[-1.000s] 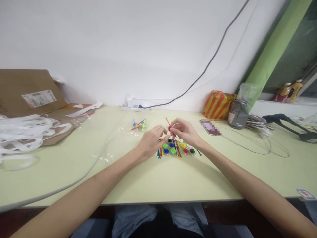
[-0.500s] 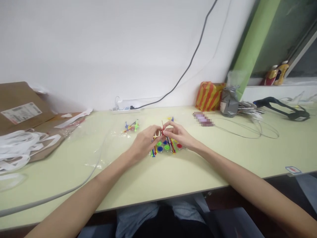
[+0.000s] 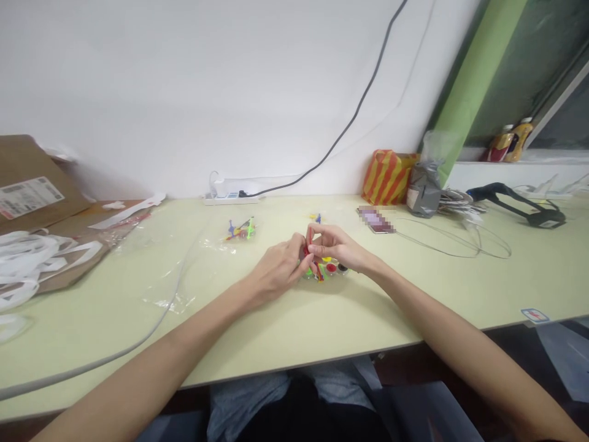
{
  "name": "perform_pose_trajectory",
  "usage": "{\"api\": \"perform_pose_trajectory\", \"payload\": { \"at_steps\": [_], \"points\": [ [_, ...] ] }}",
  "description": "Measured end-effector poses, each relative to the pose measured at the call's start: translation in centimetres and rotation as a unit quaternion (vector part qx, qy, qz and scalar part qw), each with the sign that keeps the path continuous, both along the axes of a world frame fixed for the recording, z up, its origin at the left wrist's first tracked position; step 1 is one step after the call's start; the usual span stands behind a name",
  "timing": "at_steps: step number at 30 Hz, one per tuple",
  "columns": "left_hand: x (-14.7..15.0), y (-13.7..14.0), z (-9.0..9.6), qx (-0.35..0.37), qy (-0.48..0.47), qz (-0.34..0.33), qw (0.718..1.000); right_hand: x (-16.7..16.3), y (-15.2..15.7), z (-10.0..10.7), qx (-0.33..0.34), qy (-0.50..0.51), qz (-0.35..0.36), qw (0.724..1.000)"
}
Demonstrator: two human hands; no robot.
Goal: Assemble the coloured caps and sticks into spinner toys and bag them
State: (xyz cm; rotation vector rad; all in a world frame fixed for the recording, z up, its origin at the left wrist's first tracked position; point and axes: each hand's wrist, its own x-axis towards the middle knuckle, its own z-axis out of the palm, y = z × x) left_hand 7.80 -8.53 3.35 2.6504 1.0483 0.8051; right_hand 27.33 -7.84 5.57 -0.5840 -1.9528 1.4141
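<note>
Right hand [image 3: 338, 244] pinches red piece [image 3: 309, 236] inside table [image 3: 322, 325] near edge; left hand [image 3: 278, 265] grip: can't tell. Probably light, stiff; pinch mid-length.

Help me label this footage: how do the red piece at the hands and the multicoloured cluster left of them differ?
The red piece shows only red; the multicoloured cluster mixes blue, yellow, green and red.
The red piece is pinched in the right hand; the multicoloured cluster lies untouched.
The red piece is partly hidden; no hand covers the multicoloured cluster.
Both are brightly coloured.
</note>
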Motion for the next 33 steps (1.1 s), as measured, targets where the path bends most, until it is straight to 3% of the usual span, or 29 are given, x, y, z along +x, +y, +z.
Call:
{"api": "perform_pose_trajectory", "payload": {
  "at_steps": [6,8,11,13,15,17,18,22,33],
  "points": [
    [-0.2,-0.2,0.3,0.011,0.0,-0.015,1.0,0.9,0.7,0.0,-0.002,0.001,0.026,1.0],
    [-0.9,-0.1,0.6,0.022,-0.011,-0.005,1.0,1.9,1.2,0.1,0.015,0.009,-0.006,1.0],
    [-2.0,0.3,1.0,0.041,-0.041,0.021,0.998,3.7,1.9,0.7,0.06,-0.034,-0.109,0.992],
    [-2.3,0.6,1.0,0.051,-0.055,0.038,0.996,4.9,2.5,1.0,0.108,-0.139,-0.204,0.963],
    [-2.3,0.9,0.8,0.05,-0.053,0.045,0.996,5.9,3.1,1.0,0.169,-0.28,-0.293,0.898],
    [-2.1,1.1,0.3,0.043,-0.044,0.04,0.997,6.4,3.7,0.6,0.203,-0.397,-0.311,0.839],
    [-1.9,1.2,0.1,0.043,-0.039,0.035,0.998,6.6,3.9,0.4,0.203,-0.436,-0.295,0.825],
    [-1.7,1.6,-0.4,0.08,-0.012,0.004,0.997,6.5,4.3,-0.4,0.165,-0.493,-0.229,0.823],
    [-2.2,2.0,-0.3,0.143,-0.009,-0.01,0.99,6.5,3.6,0.4,0.147,-0.484,-0.226,0.833]
  ]
}}
